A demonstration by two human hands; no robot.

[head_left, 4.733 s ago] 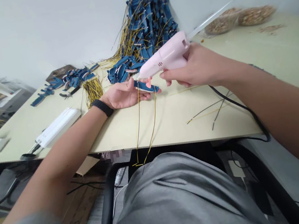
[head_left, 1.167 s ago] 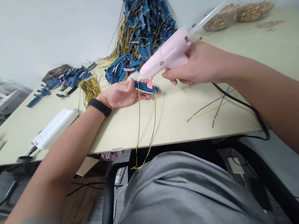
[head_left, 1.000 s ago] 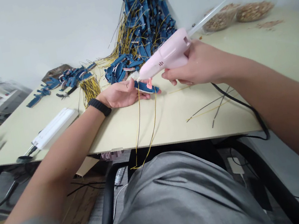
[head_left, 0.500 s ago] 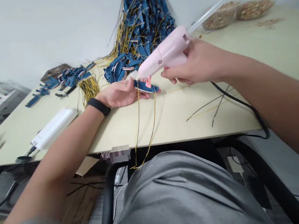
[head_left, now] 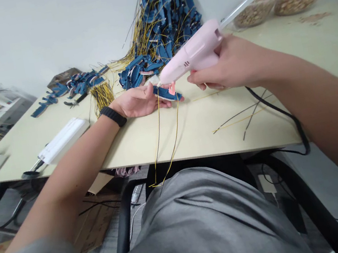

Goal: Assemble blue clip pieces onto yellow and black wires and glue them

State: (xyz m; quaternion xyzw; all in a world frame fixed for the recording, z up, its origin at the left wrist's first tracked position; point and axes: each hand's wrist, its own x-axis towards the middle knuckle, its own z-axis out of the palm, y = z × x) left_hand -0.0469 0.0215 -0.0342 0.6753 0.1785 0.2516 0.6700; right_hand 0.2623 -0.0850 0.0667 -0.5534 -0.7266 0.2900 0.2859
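My left hand (head_left: 140,102), palm up above the table, holds a small curved blue piece (head_left: 167,94) along its fingers. From that piece two pairs of yellow and black wires (head_left: 175,138) hang past the table's front edge. My right hand (head_left: 226,65) grips a pale pink hot glue gun (head_left: 192,53) by its handle. A clear glue stick (head_left: 242,5) juts from the gun's back end. The nozzle is at the left end of the blue piece, near my left thumb; whether it touches cannot be made out.
A tall heap of wired blue pieces (head_left: 169,10) stands at the back, with a smaller group (head_left: 84,83) to its left. Pliers (head_left: 76,100), a white power strip (head_left: 64,140), loose wires (head_left: 248,115) and bags of brown bits (head_left: 297,2) lie on the table (head_left: 210,143).
The whole view has shifted slightly. The glue gun stays at the left end of the blue piece, and both hands keep their hold.
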